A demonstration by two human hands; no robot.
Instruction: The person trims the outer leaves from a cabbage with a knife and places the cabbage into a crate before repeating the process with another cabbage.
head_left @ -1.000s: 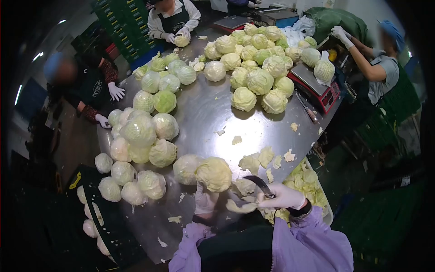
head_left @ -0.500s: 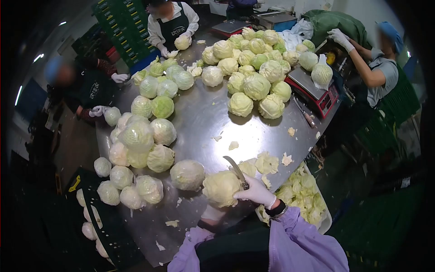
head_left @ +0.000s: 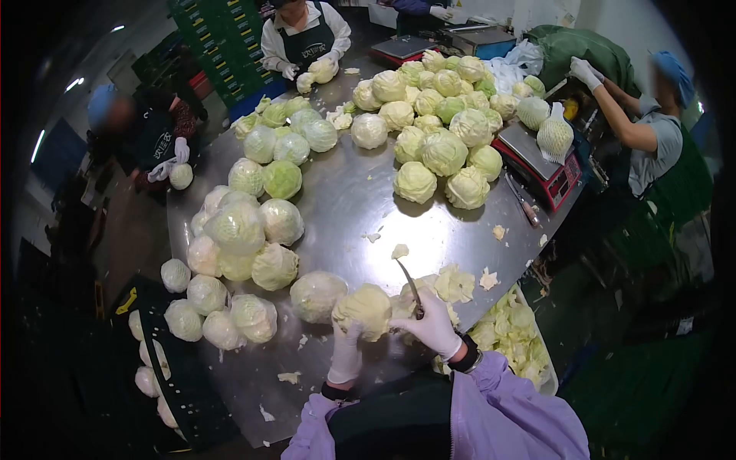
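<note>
A pale cabbage [head_left: 363, 310] is held just above the metal table [head_left: 345, 234]. My left hand [head_left: 346, 353], in a white glove, grips it from below and on its left side. My right hand [head_left: 432, 323], gloved too, is closed around the handle of a curved knife [head_left: 411, 284], its blade pointing up and away. The fingertips of that hand are close to the cabbage's right side; whether they touch it is unclear. A wrapped cabbage [head_left: 318, 297] sits directly to the left. Loose leaves [head_left: 454, 284] lie beyond my right hand.
Unwrapped cabbages [head_left: 443, 152] are piled at the back, wrapped ones [head_left: 236, 228] at the left. A red scale [head_left: 553, 181] and another knife [head_left: 524, 203] lie to the right. A leaf-filled bin [head_left: 549, 366] stands near right, a crate [head_left: 175, 376] near left. Co-workers stand around the table.
My left hand has come into view at the cabbage's left side. The cabbage has shifted slightly left; my right hand has turned the knife more upright. The left co-worker's hands moved with a wrapped cabbage.
</note>
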